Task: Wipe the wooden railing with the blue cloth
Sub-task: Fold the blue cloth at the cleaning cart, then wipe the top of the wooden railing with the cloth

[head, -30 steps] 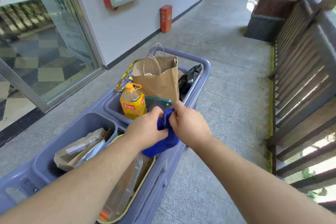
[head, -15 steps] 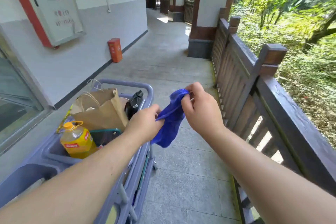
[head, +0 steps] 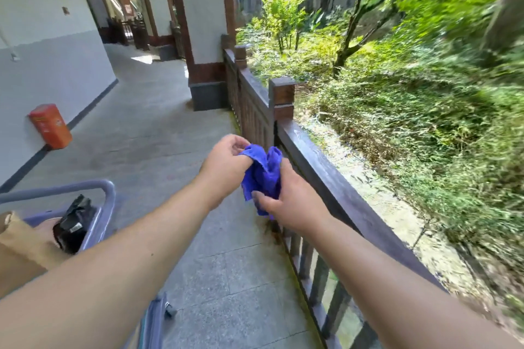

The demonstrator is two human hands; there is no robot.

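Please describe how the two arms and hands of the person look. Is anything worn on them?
Both forearms are bare all the way to the frame edge: no sleeves show. The left hand and right hand wear no gloves. No watch, ring or bracelet is visible on either wrist or hand.

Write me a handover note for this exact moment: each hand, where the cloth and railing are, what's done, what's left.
Left hand: pinching the upper edge of the blue cloth.
Right hand: gripping the cloth's lower part.
The cloth is bunched between both hands, held in the air just left of the wooden railing, not touching it.
Done: cloth in hand, person standing at the railing.
Left: press the cloth on the top rail and wipe along it.
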